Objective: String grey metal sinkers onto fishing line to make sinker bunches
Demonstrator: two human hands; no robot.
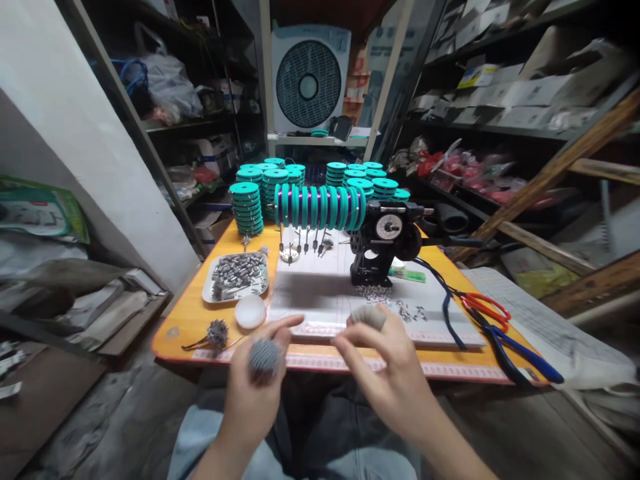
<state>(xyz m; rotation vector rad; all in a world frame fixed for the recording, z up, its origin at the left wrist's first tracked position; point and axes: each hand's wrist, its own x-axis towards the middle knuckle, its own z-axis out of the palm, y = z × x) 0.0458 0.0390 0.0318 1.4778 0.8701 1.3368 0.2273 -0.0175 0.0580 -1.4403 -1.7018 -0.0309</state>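
My left hand [253, 393] is at the front edge of the table, fingers curled and one pointing right; a grey knitted finger cover [265, 360] shows on it. Whatever its fingers hold is too small to make out. To its right, the thumb and a fingertip of my right hand [393, 363] come together, with another greyish cover [369, 317] on a finger. Anything in that pinch cannot be made out. Beyond both hands, a row of teal spools [320, 207] with purple line sits on a black winding device [383, 237]. Small dark weights [306, 248] hang beneath the spools.
A white tray [207, 290] of grey metal pieces and a small white dish [250, 312] stand left. A dark spiky cluster [218, 333] lies near the front. Blue-handled pliers [530, 353] and red-handled scissors [493, 308] lie right. Stacked teal spools [246, 210] stand behind.
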